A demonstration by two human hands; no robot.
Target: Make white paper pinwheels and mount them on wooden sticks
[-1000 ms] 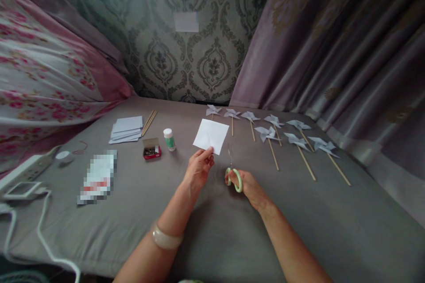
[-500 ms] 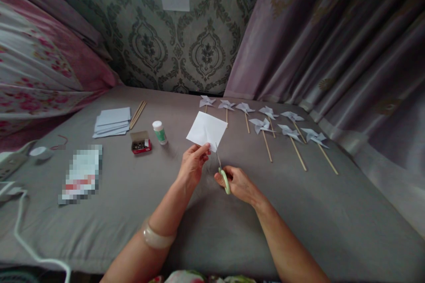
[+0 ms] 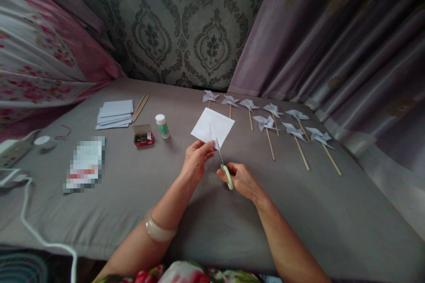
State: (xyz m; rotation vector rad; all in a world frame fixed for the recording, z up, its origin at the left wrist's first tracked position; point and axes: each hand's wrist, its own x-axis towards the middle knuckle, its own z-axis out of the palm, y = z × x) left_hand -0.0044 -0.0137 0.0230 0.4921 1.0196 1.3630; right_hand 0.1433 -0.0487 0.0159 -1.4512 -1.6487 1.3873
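Note:
Between thumb and fingers, my left hand [image 3: 196, 157] pinches the near edge of a white square sheet of paper [image 3: 214, 124], held up above the grey-covered surface. My right hand [image 3: 241, 180] is closed round the pale green handles of a pair of scissors [image 3: 227, 176]. The blades point away from me and lie at the paper's near edge, just right of my left fingertips. Faint crease marks show on the sheet. How far the blades are parted is too small to tell.
Several paper pinwheels [image 3: 265, 124] on sticks lie at the right. Left of the paper stand a glue bottle [image 3: 162, 126] and a small red box [image 3: 144, 139] of metal bits. Farther left are stacked paper [image 3: 116, 112], wooden sticks [image 3: 141, 108], a blurred packet [image 3: 85, 163] and a power strip [image 3: 15, 150].
The paper has turned slightly in my left hand, its right corner swinging outward. The scissor blades remain at its near edge. The whole view has shifted a little.

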